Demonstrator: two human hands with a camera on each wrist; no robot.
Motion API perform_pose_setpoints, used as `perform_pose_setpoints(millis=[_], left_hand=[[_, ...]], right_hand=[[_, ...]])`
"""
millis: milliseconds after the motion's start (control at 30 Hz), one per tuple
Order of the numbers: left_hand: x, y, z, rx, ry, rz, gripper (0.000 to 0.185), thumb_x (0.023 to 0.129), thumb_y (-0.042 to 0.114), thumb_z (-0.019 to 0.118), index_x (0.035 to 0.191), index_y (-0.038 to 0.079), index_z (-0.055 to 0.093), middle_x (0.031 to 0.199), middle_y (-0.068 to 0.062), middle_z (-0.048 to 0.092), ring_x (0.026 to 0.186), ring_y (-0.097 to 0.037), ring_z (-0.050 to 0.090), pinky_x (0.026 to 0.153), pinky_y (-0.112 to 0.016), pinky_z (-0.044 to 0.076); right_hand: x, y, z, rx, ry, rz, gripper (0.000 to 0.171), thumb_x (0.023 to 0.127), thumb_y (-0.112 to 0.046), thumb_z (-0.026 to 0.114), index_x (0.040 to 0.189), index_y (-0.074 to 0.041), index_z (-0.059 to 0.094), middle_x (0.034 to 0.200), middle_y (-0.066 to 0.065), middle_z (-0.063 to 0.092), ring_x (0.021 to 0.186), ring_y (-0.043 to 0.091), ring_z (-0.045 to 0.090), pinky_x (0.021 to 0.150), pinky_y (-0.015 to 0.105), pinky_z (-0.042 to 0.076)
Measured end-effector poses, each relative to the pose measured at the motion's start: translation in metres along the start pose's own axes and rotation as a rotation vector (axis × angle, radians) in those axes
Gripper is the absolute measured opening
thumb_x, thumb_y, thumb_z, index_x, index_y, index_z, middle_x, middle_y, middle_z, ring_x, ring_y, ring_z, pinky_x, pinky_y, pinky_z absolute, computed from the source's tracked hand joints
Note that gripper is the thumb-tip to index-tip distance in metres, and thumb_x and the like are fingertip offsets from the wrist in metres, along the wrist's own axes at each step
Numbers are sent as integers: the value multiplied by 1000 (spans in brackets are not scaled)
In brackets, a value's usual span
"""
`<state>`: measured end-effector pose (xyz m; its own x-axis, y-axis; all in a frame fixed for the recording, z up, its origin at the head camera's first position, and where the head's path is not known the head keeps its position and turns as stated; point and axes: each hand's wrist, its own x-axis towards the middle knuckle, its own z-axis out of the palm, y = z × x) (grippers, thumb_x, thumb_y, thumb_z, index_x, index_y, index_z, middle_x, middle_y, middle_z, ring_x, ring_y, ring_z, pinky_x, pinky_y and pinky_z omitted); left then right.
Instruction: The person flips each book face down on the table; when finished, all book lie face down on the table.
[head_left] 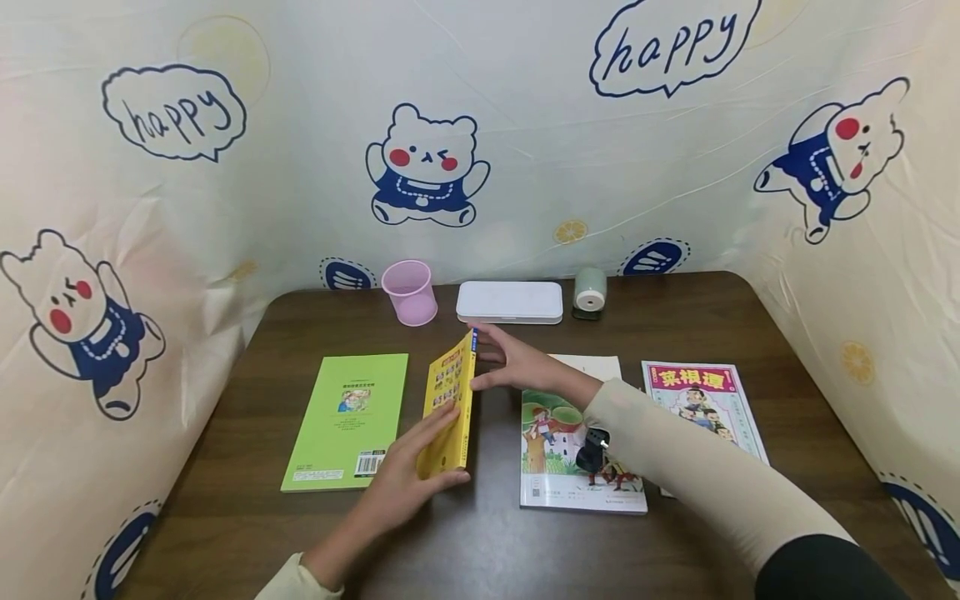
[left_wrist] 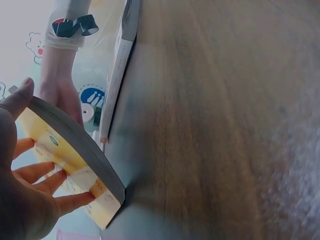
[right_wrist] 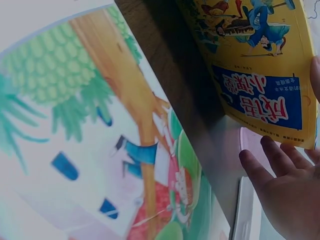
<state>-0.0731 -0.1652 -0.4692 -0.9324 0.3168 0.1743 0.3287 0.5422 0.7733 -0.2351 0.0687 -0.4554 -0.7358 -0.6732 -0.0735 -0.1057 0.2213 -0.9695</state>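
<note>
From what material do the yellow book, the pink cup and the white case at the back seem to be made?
Yellow book: paper pages under a glossy printed card cover; the page edges show as a grey stack in the left wrist view. Pink cup: probably thin translucent plastic, as light passes through its wall. White case: likely smooth matte plastic with rounded corners, though that is not certain.

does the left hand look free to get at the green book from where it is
Probably not right away. The green book lies flat and uncovered just beside the left hand, but that hand grips the near end of the tilted yellow book, which the right hand steadies at the far end.
</note>
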Motion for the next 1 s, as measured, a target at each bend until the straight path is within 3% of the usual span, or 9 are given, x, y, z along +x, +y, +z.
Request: perform_pose_setpoints(millis=[233, 500, 733, 867, 1000], left_hand=[[0, -2, 3, 22, -35, -19, 87, 79, 26, 91, 155, 33, 48, 164, 1, 40, 151, -32, 37, 117, -60, 33], [1, -7, 2, 123, -143, 24, 96, 79, 20, 92, 159, 35, 40, 168, 1, 32, 153, -28, 34, 120, -54, 33], [1, -10, 1, 228, -246, -15, 106, 80, 13, 90, 161, 46, 29, 172, 3, 19, 154, -32, 29, 114, -54, 42], [1, -14, 0, 277, -281, -21, 107, 82, 11, 88, 161, 46, 26, 173, 4, 15, 155, -30, 28, 114, -53, 43], [2, -18, 0, 334, -308, 5, 100, 84, 13, 87, 162, 37, 31, 173, 3, 17, 154, -29, 30, 117, -50, 39]], right_hand=[[-6, 5, -1, -9, 18, 27, 103, 87, -23, 85, 165, -25, 18, 167, 13, 30, 147, 35, 43, 107, 45, 51], [-11, 6, -2, -23, 28, 43, 103, 85, -23, 88, 164, -23, 21, 165, 12, 34, 148, 35, 41, 110, 47, 49], [-14, 9, -5, -44, 27, 35, 101, 84, -22, 88, 162, -21, 25, 162, 9, 40, 150, 32, 39, 118, 48, 40], [-15, 13, -7, -138, 40, 29, 103, 81, -25, 91, 162, -18, 26, 162, 8, 41, 150, 29, 38, 120, 47, 36], [-18, 16, -8, -283, 53, 30, 107, 78, -33, 93, 161, -17, 28, 163, 6, 40, 152, 27, 34, 124, 48, 30]])
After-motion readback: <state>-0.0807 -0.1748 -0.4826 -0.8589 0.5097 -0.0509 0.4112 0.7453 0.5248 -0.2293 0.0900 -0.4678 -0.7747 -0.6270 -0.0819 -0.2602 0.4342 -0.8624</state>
